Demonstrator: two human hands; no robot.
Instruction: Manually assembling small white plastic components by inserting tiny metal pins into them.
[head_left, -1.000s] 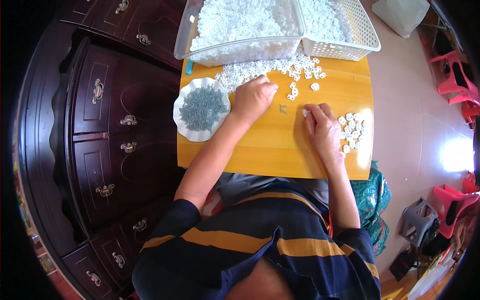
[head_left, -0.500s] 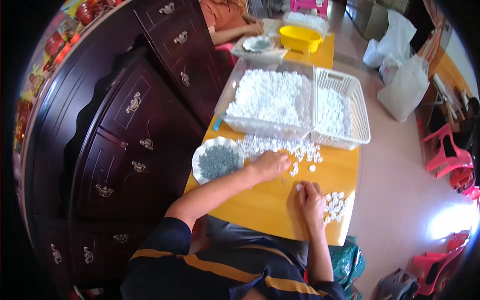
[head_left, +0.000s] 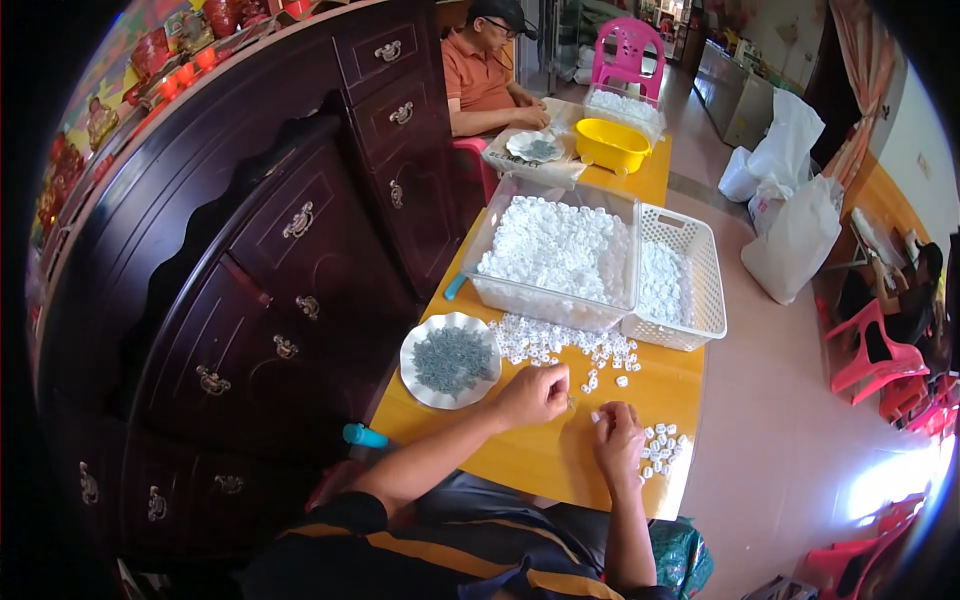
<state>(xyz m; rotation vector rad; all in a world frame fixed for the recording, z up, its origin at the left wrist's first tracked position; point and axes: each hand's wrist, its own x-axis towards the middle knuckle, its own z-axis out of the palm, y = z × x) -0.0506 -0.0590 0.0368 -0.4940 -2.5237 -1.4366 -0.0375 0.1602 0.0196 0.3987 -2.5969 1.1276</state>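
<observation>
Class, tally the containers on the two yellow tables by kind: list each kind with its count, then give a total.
Clear plastic bins of white pieces: 2
White lattice basket: 1
White scalloped plates of small grey parts: 2
Yellow tub: 1
Total: 6

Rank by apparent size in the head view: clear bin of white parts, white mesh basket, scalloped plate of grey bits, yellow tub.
1. Clear bin of white parts
2. White mesh basket, somewhat smaller
3. Scalloped plate
4. Yellow tub

The tub sits farther from the camera, so its place below the plate is unsure.
</observation>
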